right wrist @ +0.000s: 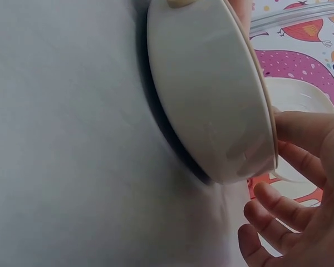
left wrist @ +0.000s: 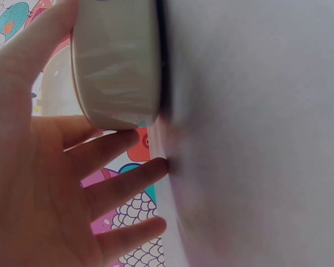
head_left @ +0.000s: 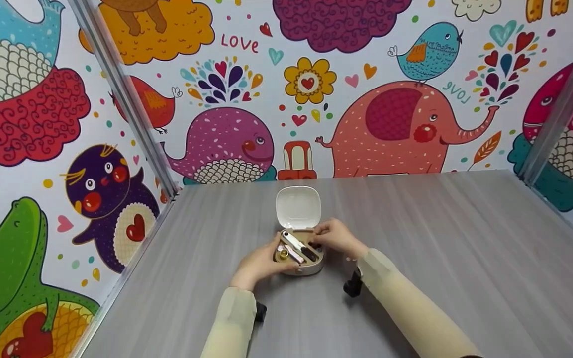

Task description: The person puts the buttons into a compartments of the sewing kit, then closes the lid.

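A small cream box (head_left: pixel 309 269) stands on the table with its white lid (head_left: pixel 298 208) raised at the back. My left hand (head_left: pixel 261 263) grips its left side, thumb at the front and fingers spread toward the back. Inside, a slim white-and-black tool (head_left: pixel 296 243) lies slantwise beside a pale stick-like piece (head_left: pixel 294 254) and a small gold round item (head_left: pixel 284 255). At the back right, my right hand (head_left: pixel 336 236) has thumb and forefinger over the rim, inside the box (right wrist: pixel 209 94); its other fingers hang loosely curled outside. I cannot tell whether those fingertips hold anything.
The grey wood-grain table (head_left: pixel 416 238) extends around the box. Patterned panels with cartoon animals (head_left: pixel 391 129) rise behind and at the sides, joined by metal posts (head_left: pixel 127 94). Black wrist mounts (head_left: pixel 352 284) hang under both cream sleeves (head_left: pixel 406 298).
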The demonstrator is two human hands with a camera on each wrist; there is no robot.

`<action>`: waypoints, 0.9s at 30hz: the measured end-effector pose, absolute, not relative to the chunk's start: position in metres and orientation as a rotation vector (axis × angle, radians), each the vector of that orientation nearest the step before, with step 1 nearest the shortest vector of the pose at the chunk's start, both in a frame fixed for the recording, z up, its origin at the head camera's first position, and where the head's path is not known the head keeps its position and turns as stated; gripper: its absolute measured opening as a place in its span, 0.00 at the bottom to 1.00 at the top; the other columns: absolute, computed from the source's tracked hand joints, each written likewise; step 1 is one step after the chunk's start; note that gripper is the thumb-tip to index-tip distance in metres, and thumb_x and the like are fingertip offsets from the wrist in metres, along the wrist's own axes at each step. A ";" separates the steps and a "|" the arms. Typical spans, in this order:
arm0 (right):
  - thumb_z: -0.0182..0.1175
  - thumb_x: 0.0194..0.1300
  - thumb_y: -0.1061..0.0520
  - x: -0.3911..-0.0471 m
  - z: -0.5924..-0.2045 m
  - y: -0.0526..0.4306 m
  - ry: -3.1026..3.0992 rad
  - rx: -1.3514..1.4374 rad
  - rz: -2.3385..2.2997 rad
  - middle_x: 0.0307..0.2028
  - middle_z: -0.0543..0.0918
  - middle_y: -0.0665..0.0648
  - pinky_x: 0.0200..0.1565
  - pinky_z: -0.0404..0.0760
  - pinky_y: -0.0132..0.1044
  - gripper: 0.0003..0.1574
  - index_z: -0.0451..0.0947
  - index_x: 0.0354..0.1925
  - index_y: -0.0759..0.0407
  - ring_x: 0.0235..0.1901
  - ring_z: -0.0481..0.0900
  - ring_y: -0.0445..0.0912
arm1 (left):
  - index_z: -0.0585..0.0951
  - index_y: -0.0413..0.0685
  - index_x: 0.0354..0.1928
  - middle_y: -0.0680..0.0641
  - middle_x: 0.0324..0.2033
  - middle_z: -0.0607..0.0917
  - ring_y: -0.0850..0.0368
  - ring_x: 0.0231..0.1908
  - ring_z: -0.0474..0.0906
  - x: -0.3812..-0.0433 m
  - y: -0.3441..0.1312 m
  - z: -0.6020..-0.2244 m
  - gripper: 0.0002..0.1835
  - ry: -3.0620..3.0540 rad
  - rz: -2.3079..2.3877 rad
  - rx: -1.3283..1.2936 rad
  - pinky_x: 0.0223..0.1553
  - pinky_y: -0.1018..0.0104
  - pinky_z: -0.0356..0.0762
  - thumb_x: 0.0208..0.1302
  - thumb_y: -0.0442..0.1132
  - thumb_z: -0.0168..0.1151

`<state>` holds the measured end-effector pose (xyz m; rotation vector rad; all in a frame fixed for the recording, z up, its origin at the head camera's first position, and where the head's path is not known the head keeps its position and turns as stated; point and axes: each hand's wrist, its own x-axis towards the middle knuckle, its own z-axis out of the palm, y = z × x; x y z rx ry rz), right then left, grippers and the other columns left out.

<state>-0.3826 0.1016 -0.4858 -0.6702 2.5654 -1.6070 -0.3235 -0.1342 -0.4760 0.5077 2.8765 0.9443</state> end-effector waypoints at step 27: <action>0.62 0.58 0.68 -0.376 -0.491 0.214 2.666 -0.492 -1.485 0.36 0.87 0.62 0.34 0.74 0.29 0.10 0.85 0.39 0.72 0.31 0.76 0.39 | 0.56 0.40 0.74 0.35 0.67 0.67 0.37 0.62 0.68 -0.325 -0.134 -0.477 0.57 2.886 0.930 0.503 0.60 0.45 0.67 0.51 0.65 0.68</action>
